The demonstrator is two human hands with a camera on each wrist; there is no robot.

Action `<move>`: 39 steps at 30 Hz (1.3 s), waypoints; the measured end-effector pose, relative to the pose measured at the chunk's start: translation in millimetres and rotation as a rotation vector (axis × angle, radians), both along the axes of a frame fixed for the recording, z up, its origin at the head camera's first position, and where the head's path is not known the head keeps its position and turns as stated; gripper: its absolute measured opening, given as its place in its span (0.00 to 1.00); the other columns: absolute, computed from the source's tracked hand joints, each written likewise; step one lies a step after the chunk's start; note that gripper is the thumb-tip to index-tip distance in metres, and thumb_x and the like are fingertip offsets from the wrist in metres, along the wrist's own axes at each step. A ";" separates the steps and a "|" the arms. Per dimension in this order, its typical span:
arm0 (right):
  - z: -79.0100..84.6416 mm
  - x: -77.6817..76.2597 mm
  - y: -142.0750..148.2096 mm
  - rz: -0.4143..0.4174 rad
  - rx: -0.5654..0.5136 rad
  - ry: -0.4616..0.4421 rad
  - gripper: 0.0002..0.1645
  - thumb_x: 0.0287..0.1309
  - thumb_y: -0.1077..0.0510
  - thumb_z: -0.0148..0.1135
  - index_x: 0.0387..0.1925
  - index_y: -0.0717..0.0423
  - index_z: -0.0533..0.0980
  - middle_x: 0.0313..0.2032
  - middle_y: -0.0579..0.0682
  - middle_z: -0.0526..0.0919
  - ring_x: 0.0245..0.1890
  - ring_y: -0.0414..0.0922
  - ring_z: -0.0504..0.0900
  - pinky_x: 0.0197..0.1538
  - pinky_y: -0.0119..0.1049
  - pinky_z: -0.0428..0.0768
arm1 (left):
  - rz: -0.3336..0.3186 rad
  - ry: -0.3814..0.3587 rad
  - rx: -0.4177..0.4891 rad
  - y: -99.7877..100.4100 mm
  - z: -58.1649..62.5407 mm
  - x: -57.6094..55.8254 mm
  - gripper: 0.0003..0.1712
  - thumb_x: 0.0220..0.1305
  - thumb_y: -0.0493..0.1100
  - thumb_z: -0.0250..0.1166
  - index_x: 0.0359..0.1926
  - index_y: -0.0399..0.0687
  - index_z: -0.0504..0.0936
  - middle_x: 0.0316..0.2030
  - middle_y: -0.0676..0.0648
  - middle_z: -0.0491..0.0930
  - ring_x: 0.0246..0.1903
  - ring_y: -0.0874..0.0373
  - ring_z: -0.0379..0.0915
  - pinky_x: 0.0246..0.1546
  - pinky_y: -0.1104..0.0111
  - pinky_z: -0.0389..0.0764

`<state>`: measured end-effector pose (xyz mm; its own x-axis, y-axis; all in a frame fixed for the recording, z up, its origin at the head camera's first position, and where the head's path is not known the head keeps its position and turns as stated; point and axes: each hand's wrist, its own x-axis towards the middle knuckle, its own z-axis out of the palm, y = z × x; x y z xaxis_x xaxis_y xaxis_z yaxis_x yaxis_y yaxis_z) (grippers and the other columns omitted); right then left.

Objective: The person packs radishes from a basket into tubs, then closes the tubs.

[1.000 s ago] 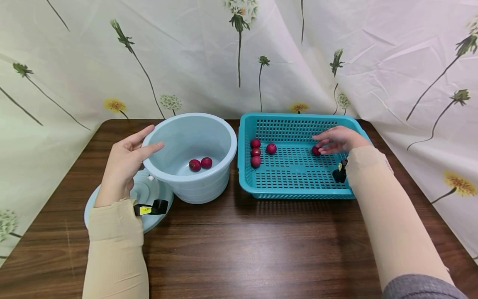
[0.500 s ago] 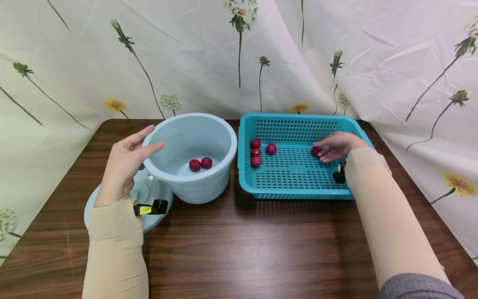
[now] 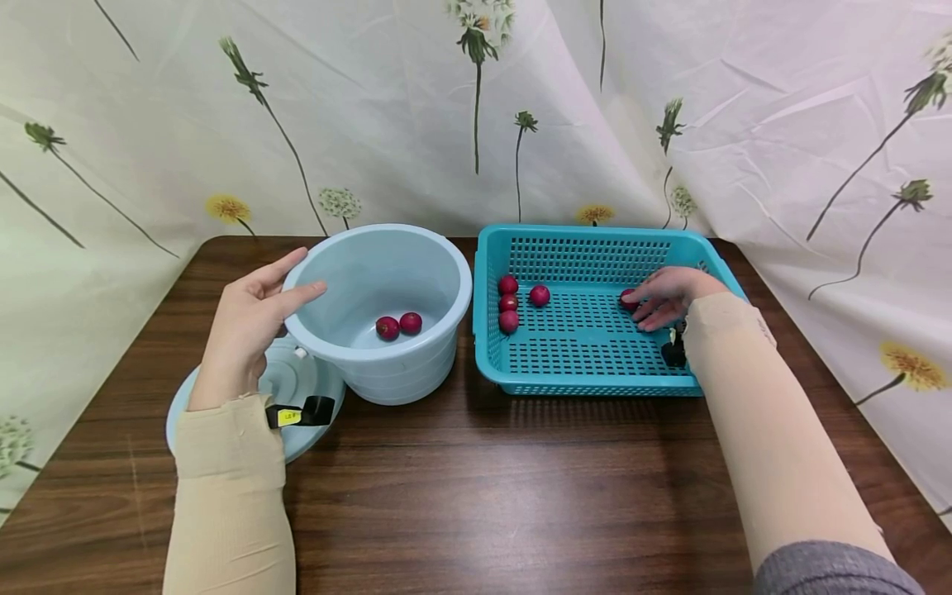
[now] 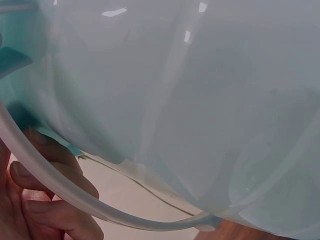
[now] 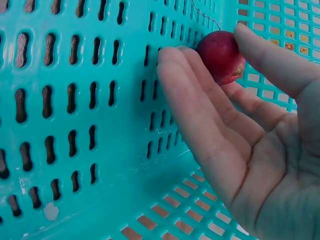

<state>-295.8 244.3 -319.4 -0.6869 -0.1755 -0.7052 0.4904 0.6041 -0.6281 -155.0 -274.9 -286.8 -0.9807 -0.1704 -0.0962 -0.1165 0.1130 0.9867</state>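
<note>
My left hand holds the pale blue bucket at its left rim, thumb inside the opening. In the left wrist view, curled fingers lie behind the bucket's white handle. Two radishes lie on the bucket's bottom. Inside the turquoise basket, my right hand is at a lone radish on the right side. The right wrist view shows this radish between thumb and fingers, its thin root tail against the basket. Several other radishes lie at the basket's left end.
A round pale blue lid lies on the dark wooden table, partly under the left wrist and the tilted bucket. A white floral cloth hangs behind the table. The basket's raised walls surround the right hand.
My right hand has shifted slightly down and its fingers have moved around the lone radish, which stays in about the same spot. My left hand and the bucket have not moved.
</note>
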 end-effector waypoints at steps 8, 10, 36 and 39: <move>-0.7 -1.3 -0.5 0.016 -0.001 0.024 0.32 0.72 0.56 0.56 0.67 0.68 0.57 0.51 0.68 0.80 0.34 0.46 0.88 0.47 0.42 0.86 | 0.003 0.000 0.017 0.3 -0.4 -0.9 0.43 0.56 0.47 0.76 0.71 0.52 0.69 0.33 0.66 0.85 0.25 0.69 0.81 0.24 0.77 0.81; -0.2 -0.7 -1.5 0.022 0.008 0.036 0.28 0.71 0.56 0.57 0.63 0.68 0.61 0.50 0.67 0.81 0.34 0.46 0.88 0.47 0.43 0.86 | 0.004 -0.003 0.017 0.3 -0.2 -0.8 0.43 0.56 0.47 0.76 0.71 0.52 0.69 0.32 0.66 0.85 0.25 0.69 0.81 0.25 0.77 0.81; 1.1 -1.5 -8.9 0.093 0.109 0.092 0.20 0.67 0.57 0.62 0.51 0.63 0.65 0.39 0.58 0.82 0.32 0.46 0.87 0.45 0.44 0.86 | 0.009 -0.001 0.009 0.2 -0.7 -1.2 0.42 0.56 0.47 0.76 0.71 0.52 0.70 0.33 0.66 0.85 0.25 0.70 0.80 0.23 0.77 0.80; 0.4 -1.4 -9.6 0.096 0.105 0.088 0.20 0.67 0.57 0.62 0.51 0.63 0.65 0.39 0.58 0.81 0.32 0.46 0.86 0.46 0.44 0.86 | 0.010 -0.006 -0.003 0.3 -0.5 -1.1 0.42 0.56 0.48 0.76 0.71 0.53 0.70 0.34 0.67 0.85 0.25 0.70 0.80 0.24 0.77 0.80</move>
